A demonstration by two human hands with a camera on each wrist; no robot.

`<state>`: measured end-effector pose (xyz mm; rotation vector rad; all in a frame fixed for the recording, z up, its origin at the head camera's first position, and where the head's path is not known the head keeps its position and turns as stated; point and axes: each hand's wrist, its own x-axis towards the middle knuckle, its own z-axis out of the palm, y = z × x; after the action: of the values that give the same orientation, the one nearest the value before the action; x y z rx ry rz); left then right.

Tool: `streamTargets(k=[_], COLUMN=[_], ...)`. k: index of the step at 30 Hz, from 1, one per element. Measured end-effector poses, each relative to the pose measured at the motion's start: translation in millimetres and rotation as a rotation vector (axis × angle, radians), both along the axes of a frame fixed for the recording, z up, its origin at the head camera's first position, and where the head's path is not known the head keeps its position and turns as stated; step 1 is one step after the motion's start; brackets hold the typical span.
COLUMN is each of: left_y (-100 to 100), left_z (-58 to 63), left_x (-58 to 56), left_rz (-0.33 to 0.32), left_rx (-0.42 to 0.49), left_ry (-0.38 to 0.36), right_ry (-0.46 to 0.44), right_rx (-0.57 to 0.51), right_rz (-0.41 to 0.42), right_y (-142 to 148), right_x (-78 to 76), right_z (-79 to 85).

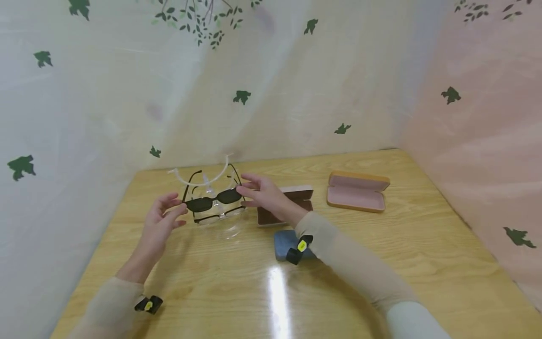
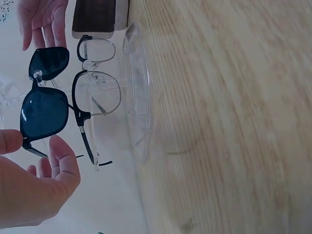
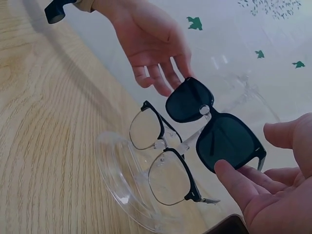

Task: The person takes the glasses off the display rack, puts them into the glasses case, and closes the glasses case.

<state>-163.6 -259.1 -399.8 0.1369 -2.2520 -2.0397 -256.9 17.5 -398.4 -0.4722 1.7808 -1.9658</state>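
Note:
Black-framed sunglasses (image 1: 214,199) with dark lenses sit at the upper level of a clear display stand (image 3: 122,185), a clear nose piece at their bridge. Clear-lensed eyeglasses (image 2: 96,92) with black upper rims rest on the level below. My left hand (image 1: 161,221) is at the left end of the sunglasses, thumb and fingertips loosely about the hinge corner. At the other end, my right hand (image 1: 271,195) has its thumb and index fingertip by the lens corner, with the remaining fingers extended. Both hands look relaxed, not closed around the frame.
An open brown-lined glasses case (image 1: 306,194) lies partly behind my right hand. Farther right is an open orange case (image 1: 357,192) with pink lining. A blue case (image 1: 282,245) sits under my right wrist. A patterned curtain (image 1: 288,94) backs the wooden table (image 1: 211,292).

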Motion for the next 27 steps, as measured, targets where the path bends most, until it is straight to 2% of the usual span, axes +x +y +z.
streamTargets(k=[9, 18, 27], left_y=[5.0, 2.2, -0.1], left_z=[-3.8, -1.5, -0.4], left_x=[-3.9, -0.8, 1.1], left_rz=[-0.008, -0.007, -0.002], left_rx=[0.023, 0.064, 0.068], left_ry=[-0.007, 0.011, 0.006], right_ry=[-0.046, -0.048, -0.074], right_rx=[0.015, 0.025, 0.025], right_rz=[-0.012, 0.014, 0.034], right_y=[3.6, -1.5, -4.7], right_x=[0.7, 0.1, 1.1], right_z=[1.0, -0.3, 1.6])
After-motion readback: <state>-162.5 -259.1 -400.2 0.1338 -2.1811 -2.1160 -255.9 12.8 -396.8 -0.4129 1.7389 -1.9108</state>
